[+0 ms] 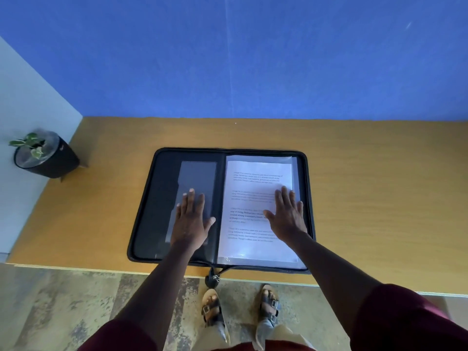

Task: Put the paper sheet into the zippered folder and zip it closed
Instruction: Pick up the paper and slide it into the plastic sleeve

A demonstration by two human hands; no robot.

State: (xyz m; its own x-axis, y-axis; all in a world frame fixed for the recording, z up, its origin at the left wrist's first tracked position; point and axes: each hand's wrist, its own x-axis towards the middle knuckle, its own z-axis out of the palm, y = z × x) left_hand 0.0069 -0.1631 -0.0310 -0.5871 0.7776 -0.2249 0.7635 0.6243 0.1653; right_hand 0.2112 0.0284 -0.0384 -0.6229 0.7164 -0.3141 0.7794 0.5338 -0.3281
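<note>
Head view: zippered folder [162, 198] lies open flat on the wooden surface [379, 198], both your hands pressing on it.

Your left hand [191, 219] rests palm down on the left half, over the clear plastic pocket [200, 173]; fingers [191, 196] straight and spread, gripping nothing. Your right hand [287, 214] lies flat on the paper sheet [253, 178], fingers straight, thumb out to the left, gripping nothing. The sheet sits on the folder's right half, printed side up, text in four blocks, with a clear sleeve edge showing around it. The zipper runs unfastened round the rim; its pull [214, 277] hangs off the near edge of the surface at the spine. A small potted plant [45, 154] stands far left, well apart from the folder. Your sandalled feet show on the floor [76, 300] below.
</note>
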